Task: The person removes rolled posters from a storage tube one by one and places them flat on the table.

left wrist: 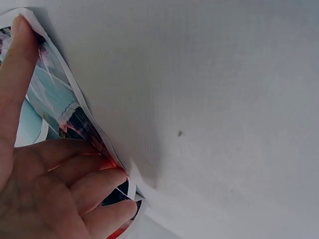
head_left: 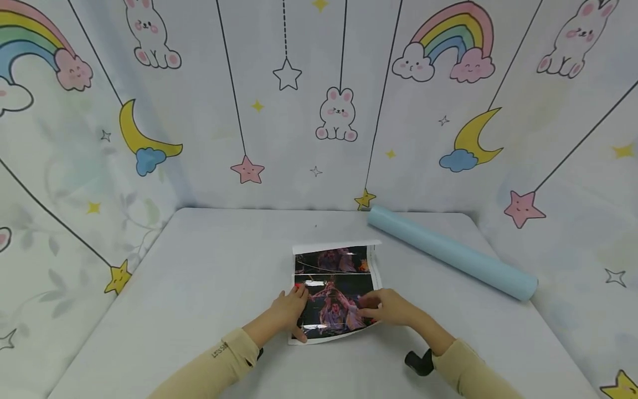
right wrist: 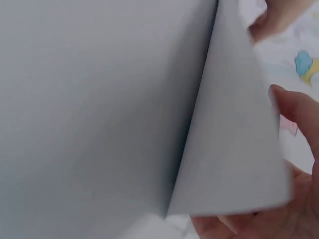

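A glossy sheet (head_left: 331, 327) with dark, colourful pictures and white margins lies in front of me, its lower right edge curling up. My left hand (head_left: 289, 310) rests along its left edge; in the left wrist view the thumb (left wrist: 22, 55) lies at a corner and the bent fingers (left wrist: 99, 184) touch the printed side near the edge. At the right edge is my right hand (head_left: 391, 307), its thumb and fingers apart over the print. In the right wrist view a raised flap (right wrist: 229, 129) shows its plain white back and partly hides this hand.
A light blue roll (head_left: 448, 252) lies slantwise at the back right of the white table (head_left: 224, 249). Behind and at the sides hang curtains (head_left: 309, 122) printed with rabbits, stars and rainbows. A black object (head_left: 420, 363) sits by the right cuff.
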`<state>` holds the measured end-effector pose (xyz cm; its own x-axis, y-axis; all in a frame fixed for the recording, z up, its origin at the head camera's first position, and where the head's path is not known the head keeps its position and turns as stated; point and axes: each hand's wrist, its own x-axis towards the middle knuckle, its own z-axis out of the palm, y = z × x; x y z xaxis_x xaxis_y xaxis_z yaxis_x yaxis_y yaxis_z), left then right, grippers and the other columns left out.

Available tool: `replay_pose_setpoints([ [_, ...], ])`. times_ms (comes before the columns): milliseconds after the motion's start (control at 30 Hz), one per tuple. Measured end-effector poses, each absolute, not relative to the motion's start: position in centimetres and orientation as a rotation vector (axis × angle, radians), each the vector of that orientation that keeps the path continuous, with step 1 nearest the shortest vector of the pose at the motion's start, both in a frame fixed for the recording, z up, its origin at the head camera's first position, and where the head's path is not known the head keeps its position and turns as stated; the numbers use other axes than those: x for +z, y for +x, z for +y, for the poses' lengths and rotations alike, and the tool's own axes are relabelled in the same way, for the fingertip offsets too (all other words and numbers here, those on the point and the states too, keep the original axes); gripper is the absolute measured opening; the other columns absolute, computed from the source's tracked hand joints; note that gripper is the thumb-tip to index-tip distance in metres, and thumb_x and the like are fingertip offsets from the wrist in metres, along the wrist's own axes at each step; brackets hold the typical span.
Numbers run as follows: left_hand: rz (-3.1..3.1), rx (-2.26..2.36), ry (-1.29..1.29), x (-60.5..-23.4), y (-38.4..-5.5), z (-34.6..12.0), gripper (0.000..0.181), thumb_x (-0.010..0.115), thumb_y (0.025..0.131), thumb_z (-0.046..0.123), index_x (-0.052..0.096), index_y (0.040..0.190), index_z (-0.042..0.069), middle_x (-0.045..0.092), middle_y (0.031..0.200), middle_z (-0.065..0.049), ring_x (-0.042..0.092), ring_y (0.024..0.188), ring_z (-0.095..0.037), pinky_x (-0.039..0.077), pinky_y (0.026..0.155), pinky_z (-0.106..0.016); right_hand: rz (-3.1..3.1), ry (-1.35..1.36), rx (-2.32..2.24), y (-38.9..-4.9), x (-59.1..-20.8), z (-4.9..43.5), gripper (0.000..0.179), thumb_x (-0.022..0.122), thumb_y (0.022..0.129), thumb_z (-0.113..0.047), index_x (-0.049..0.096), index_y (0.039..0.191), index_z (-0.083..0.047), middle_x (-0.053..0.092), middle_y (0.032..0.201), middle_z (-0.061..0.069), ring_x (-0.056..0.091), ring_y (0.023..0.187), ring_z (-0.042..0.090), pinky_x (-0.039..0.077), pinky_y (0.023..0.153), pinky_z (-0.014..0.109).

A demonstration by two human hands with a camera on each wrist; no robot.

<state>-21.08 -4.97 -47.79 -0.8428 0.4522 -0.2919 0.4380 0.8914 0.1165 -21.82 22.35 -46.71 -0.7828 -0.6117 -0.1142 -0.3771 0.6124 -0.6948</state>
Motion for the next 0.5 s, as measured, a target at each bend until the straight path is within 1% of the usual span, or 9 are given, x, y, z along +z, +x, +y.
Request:
replay_pose_setpoints([
  [67, 2.751, 0.012, 0.672, -47.6, -20.9, -4.9, 0.110, 0.084, 0.051, 0.048, 0.037, 0.137, -0.002, 0.030, 0.145, -0.016, 0.030, 0.132, -0.031, 0.030, 0.101, -0.050, 2.532, -0.764, -0.942, -22.9, -46.5, 22.9, 0.044, 0.061, 0.088, -0.031, 0.059, 0.116, 0.003, 0.062, 0.109, 0.015, 0.058, 0.098, 0.030, 0.048, 0.078, 0.042],
  [167, 2.754, -0.032, 0.684, -47.3, -20.5, -4.9, 0.109, 0.083, 0.051, 0.050, 0.039, 0.137, -0.001, 0.032, 0.144, -0.016, 0.032, 0.131, -0.030, 0.030, 0.101, -0.050, 2.594, -0.732, -0.916, -24.6, -46.7, 23.8, 0.048, 0.059, 0.089, -0.033, 0.056, 0.121, 0.002, 0.052, 0.125, 0.022, 0.047, 0.114, 0.040, 0.040, 0.088, 0.054],
  [233, 2.751, -0.037, 0.694, -47.2, -20.2, -4.9, 0.109, 0.083, 0.050, 0.050, 0.039, 0.136, -0.001, 0.034, 0.143, -0.016, 0.032, 0.131, -0.030, 0.030, 0.100, -0.050, 2.646, -0.702, -0.887, -25.7, -47.2, 24.2, 0.047, 0.057, 0.090, -0.032, 0.054, 0.123, 0.001, 0.044, 0.133, 0.023, 0.039, 0.121, 0.043, 0.034, 0.093, 0.057],
  [300, 2.747, -0.029, 0.702, -47.1, -19.9, -4.9, 0.109, 0.084, 0.050, 0.049, 0.040, 0.136, -0.001, 0.034, 0.143, -0.016, 0.033, 0.130, -0.030, 0.031, 0.100, -0.051, 2.700, -0.698, -0.838, -26.6, -47.7, 24.3, 0.046, 0.055, 0.091, -0.031, 0.053, 0.124, 0.002, 0.043, 0.133, 0.024, 0.037, 0.122, 0.043, 0.033, 0.094, 0.056],
  [333, 2.746, -0.025, 0.707, -47.1, -19.8, -4.9, 0.108, 0.084, 0.050, 0.049, 0.040, 0.136, 0.000, 0.034, 0.143, -0.016, 0.033, 0.130, -0.030, 0.031, 0.100, -0.051, 2.725, -0.698, -0.808, -27.1, -47.9, 24.3, 0.046, 0.055, 0.092, -0.030, 0.053, 0.123, 0.003, 0.045, 0.132, 0.025, 0.039, 0.121, 0.043, 0.034, 0.094, 0.056],
  [467, 2.746, -0.012, 0.718, -47.3, -19.5, -5.1, 0.109, 0.083, 0.049, 0.049, 0.040, 0.137, 0.001, 0.034, 0.143, -0.016, 0.034, 0.130, -0.030, 0.031, 0.099, -0.052, 2.817, -0.684, -0.692, -28.6, -48.4, 23.7, 0.047, 0.055, 0.091, -0.032, 0.054, 0.122, 0.003, 0.054, 0.122, 0.023, 0.050, 0.112, 0.039, 0.040, 0.089, 0.051],
  [500, 2.746, -0.007, 0.718, -47.4, -19.5, -5.2, 0.109, 0.083, 0.049, 0.049, 0.040, 0.137, 0.001, 0.034, 0.143, -0.016, 0.033, 0.130, -0.030, 0.031, 0.099, -0.053, 2.835, -0.686, -0.657, -29.0, -48.5, 23.4, 0.048, 0.055, 0.091, -0.033, 0.054, 0.122, 0.003, 0.057, 0.116, 0.021, 0.054, 0.105, 0.036, 0.043, 0.086, 0.049],
])
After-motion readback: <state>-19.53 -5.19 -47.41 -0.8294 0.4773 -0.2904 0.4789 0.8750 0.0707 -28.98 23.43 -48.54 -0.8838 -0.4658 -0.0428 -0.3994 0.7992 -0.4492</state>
